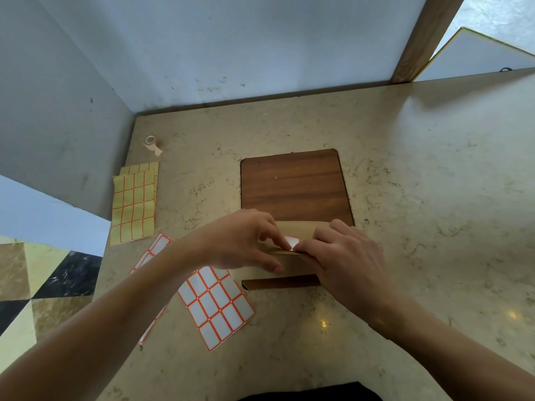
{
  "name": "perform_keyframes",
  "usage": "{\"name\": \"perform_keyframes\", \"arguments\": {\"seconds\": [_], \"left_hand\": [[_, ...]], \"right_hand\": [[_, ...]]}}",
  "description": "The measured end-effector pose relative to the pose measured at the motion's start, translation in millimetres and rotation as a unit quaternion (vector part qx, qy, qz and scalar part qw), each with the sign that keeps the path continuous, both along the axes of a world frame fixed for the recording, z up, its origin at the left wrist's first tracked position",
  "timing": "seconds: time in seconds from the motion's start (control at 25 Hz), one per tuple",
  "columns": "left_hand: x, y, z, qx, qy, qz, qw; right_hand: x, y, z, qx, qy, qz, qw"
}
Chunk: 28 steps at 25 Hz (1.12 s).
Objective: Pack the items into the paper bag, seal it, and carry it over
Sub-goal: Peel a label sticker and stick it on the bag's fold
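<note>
Both hands pinched down on the paper bag [292, 260]: left hand [246, 241] & right hand [344, 253] fingertips met at a white sticker [291, 242]. Wrists low, palms down over the wood board [292, 183].

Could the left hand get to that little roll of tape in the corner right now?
Probably yes: the tape roll lies in the open with bare counter around it, but the left hand is busy pressing a sticker onto the paper bag.
</note>
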<state>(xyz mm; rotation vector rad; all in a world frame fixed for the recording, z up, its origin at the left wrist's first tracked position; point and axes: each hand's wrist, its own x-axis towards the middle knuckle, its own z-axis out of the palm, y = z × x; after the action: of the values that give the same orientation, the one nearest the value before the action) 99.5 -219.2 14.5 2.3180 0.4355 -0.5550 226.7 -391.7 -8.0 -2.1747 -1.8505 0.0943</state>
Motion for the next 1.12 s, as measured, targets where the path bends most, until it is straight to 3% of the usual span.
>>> {"name": "perform_keyframes", "arguments": {"seconds": [0.12,0.28,0.56,1.12], "left_hand": [[-9,-9,-10,0.131,-0.055,-0.029,0.989],[-17,-15,-14,0.212,-0.153,-0.063,0.963],[-25,-11,-12,0.152,-0.175,0.005,0.973],[-22,-14,-15,0.18,-0.189,-0.04,0.964]], "right_hand": [[-1,-3,-1,0.007,-0.002,0.012,1.0],[-2,-7,-3,0.018,-0.005,0.015,1.0],[-3,-12,-8,0.049,-0.009,0.026,0.998],[-3,-10,-9,0.053,-0.009,0.017,0.998]]}}
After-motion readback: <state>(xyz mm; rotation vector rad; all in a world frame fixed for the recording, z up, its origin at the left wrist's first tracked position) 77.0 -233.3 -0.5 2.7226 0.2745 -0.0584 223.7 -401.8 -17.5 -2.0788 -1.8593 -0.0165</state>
